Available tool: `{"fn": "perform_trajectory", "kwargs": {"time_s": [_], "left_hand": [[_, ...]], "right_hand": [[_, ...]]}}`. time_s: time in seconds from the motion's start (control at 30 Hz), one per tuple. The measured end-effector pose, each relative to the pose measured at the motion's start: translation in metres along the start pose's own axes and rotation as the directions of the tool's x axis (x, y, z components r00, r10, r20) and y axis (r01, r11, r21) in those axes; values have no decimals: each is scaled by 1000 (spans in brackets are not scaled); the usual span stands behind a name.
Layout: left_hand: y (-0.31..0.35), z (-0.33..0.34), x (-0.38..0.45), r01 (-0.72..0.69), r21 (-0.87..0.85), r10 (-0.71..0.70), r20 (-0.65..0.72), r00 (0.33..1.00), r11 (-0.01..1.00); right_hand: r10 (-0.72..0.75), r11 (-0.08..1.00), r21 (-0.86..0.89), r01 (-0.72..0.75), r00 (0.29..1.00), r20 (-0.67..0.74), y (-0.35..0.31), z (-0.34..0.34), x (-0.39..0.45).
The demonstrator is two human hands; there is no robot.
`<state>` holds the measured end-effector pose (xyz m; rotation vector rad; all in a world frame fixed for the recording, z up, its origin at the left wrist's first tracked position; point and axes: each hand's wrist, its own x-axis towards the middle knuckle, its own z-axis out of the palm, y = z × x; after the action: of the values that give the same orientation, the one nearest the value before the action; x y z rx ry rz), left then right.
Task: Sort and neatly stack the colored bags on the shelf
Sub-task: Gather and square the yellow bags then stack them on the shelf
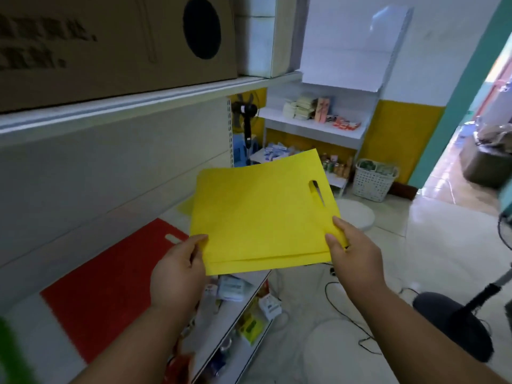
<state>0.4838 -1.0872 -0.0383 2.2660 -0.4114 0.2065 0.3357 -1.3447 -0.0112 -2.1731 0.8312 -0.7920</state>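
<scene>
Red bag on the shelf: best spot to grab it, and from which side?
Judging by its pose, the red bag lies flat on the shelf, so little is exposed to pinch. Come from the open front side, slide fingers under the near edge, or hook the handle slot at its far end.

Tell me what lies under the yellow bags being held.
Under the yellow bags: part of a red bag flat on the shelf, and a yellow bag's corner peeking out. How far either extends beneath is hidden.

Both forearms are extended forward. Left hand (177, 268) and right hand (350, 252) are each held pinching, thumbs uppermost, palms facing inward.
</scene>
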Motion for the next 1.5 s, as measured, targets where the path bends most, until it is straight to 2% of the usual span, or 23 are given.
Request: {"fn": "perform_trajectory", "kwargs": {"time_s": [0.17,0.3,0.53,0.7,0.8,0.9,1.03,1.17,1.3,1.5], "left_hand": [[10,28,53,94,42,-90,-89,992,995],[4,50,98,173,103,-163,-103,981,979],[12,77,139,356,161,-334,-149,931,921],[19,104,139,477,266,-435,-202,877,838],[31,130,134,552,300,-491,-258,832,778],[43,153,133,603,346,-535,-280,797,718],[48,174,138,635,456,-590,-258,765,623],[48,184,149,622,568,-616,-236,751,540],[48,193,159,564,669,-597,-220,772,483],[43,201,157,568,717,-594,-267,759,404]], "right_hand": [[-70,997,51,62,984,162,11,43,98],[-151,988,63,140,959,239,12,87,162],[-233,972,138,191,863,448,16,145,254],[-283,957,228,179,738,612,32,179,303],[-324,946,250,207,635,701,44,193,335],[-381,916,231,328,530,758,56,204,365],[-403,844,141,518,438,804,60,222,382],[-364,812,89,577,382,849,56,241,389],[-339,774,44,632,355,872,55,252,396],[-353,620,-55,783,342,871,56,250,392]]}}
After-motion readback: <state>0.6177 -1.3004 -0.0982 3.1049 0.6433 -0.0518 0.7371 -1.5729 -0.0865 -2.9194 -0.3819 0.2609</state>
